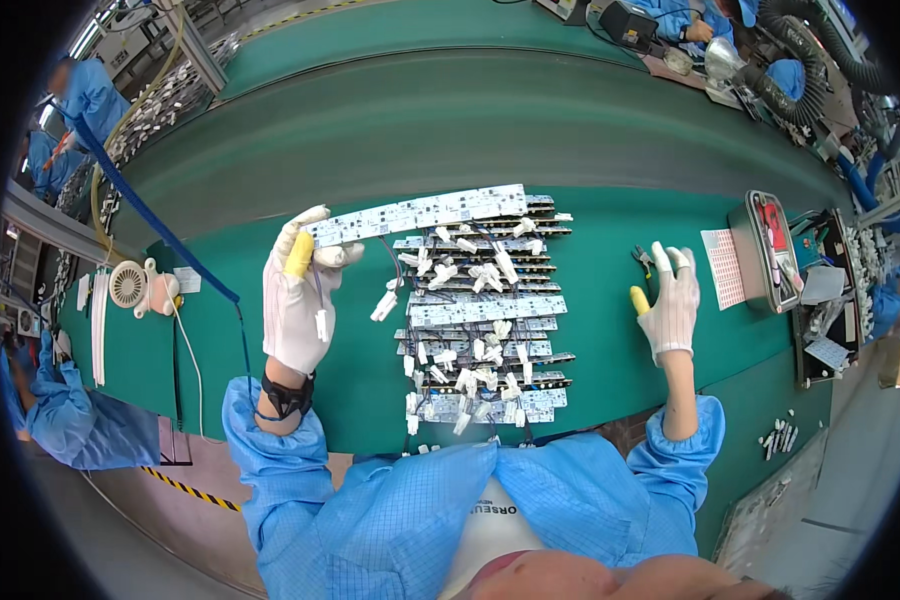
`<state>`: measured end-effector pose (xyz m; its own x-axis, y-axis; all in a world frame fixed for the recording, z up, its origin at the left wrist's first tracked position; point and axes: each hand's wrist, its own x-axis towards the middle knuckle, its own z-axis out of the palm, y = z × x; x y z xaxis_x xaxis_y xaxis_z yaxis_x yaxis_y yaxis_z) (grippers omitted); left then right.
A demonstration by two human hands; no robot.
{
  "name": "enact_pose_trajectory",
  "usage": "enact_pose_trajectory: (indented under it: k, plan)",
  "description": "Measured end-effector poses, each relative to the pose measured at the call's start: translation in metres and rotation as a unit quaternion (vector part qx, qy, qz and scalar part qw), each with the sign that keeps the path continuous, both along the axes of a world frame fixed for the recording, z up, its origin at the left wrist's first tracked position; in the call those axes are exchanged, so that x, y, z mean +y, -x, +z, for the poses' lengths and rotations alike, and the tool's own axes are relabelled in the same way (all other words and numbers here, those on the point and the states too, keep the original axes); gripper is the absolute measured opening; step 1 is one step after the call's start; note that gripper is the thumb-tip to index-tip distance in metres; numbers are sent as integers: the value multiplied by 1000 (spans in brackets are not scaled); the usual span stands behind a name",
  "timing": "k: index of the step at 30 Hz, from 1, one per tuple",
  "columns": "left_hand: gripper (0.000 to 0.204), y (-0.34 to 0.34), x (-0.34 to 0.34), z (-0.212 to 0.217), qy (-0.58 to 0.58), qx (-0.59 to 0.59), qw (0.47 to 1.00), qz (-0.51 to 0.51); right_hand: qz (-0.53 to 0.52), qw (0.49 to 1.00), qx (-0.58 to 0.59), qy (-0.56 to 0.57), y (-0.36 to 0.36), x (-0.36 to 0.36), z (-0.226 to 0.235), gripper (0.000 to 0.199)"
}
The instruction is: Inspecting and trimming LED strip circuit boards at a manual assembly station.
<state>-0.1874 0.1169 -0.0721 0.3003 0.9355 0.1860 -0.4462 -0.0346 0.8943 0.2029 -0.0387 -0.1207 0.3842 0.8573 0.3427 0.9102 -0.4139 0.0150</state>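
Observation:
My left hand [300,300], in a white glove with a yellow thumb tip, pinches the left end of a long white circuit board [420,213]. This board slants up to the right across the far end of a stack of similar circuit boards [487,311]. Wires with white plug connectors [384,304] hang from the held board and lie over the stack. My right hand [672,305], gloved alike, is apart from the boards, its fingers spread and nothing in them. Beside its fingertips lies a small dark hand tool [643,258], perhaps cutters.
At right are a printed sheet [724,268], a metal box [760,250] and a parts tray [830,300]. A small pink fan [156,288] with a cord stands left. A blue cord [160,215] runs to my left wrist. A green belt [470,110] crosses beyond; co-workers sit around.

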Motion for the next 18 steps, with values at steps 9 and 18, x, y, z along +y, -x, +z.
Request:
enact_pose_trajectory:
  k: [9, 18]
  plan:
    - [29, 82, 16, 23, -19, -21, 968, 250, 253, 962, 100, 2, 8, 11, -24, 66]
    - [25, 87, -7, 28, -134, 472, 846, 208, 238, 966, 96, 18, 8, 17, -33, 66]
